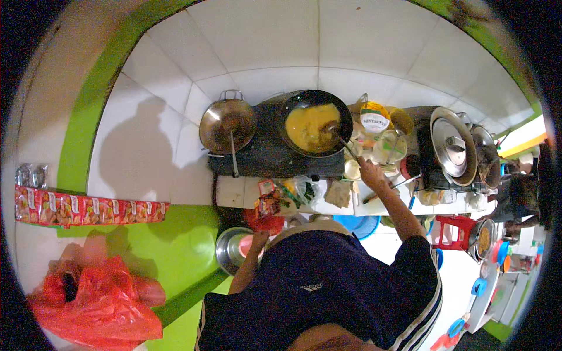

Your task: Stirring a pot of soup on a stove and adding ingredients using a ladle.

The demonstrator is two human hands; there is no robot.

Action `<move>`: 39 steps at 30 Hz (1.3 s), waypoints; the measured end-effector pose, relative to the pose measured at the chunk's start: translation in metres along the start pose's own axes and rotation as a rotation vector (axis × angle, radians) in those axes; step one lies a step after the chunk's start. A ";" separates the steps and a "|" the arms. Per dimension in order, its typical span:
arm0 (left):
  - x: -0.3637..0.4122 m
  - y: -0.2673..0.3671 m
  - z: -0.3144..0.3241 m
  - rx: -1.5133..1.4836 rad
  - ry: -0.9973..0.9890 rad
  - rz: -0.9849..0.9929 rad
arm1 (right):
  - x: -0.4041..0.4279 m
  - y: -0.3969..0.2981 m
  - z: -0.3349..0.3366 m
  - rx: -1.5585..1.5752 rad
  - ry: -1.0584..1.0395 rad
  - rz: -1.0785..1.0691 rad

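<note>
My right hand grips the handle of a metal ladle or spatula, whose head rests in a black wok holding yellow liquid food. The wok stands on a black stove. My left hand hangs low beside a pink container and a metal basin; its fingers are too small and blurred to tell whether it holds anything. Left of the black wok, a metal wok with dark contents has a long-handled utensil leaning in it.
A lidded pot sits on a second burner at the right. Between the stoves are a transparent container and a yellow and white package. Packets and plastic bags lie along the counter's front. A red plastic bag is at lower left.
</note>
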State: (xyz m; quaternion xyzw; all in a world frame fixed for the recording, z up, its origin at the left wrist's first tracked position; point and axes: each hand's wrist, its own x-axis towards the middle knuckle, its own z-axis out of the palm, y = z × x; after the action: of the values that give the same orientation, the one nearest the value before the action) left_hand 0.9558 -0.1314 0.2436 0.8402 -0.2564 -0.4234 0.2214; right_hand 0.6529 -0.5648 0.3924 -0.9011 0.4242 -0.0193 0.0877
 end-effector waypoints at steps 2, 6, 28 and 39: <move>0.002 -0.061 0.014 0.159 0.105 0.191 | 0.020 -0.024 0.010 0.048 0.006 -0.046; 0.023 -0.064 -0.025 0.272 -0.632 0.340 | 0.036 -0.029 0.038 0.129 -0.031 0.071; 0.030 -0.035 0.036 0.176 0.012 0.123 | 0.008 -0.029 0.004 0.161 -0.101 0.056; 0.042 -0.028 0.034 0.212 -0.044 0.115 | -0.015 0.002 -0.068 -0.026 -0.293 -0.075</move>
State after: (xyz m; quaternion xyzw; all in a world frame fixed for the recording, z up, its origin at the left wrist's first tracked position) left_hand 0.9564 -0.1410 0.1831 0.8335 -0.3521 -0.3987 0.1495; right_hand 0.6345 -0.5636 0.4594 -0.9105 0.3732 0.1145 0.1362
